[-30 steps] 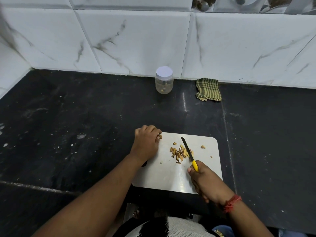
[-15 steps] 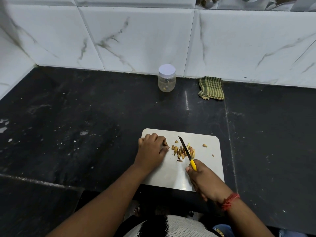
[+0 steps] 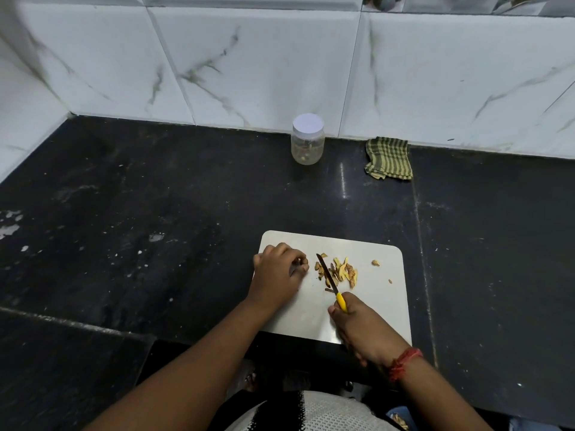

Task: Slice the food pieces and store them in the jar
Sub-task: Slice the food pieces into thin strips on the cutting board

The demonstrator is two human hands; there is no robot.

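Knife [image 3: 326, 273] in right hand [image 3: 362, 329], blade pointing away, slightly left.

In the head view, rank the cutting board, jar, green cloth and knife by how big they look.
1. Cutting board
2. Green cloth and jar: look alike, and both sit farther from the camera, so no ranking between them.
3. Knife, partly hidden in the right hand.

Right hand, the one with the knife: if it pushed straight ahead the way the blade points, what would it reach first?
The right hand grips the knife, whose blade lies through the pile of slices. Pushed on, it would likely meet bare cutting board next.
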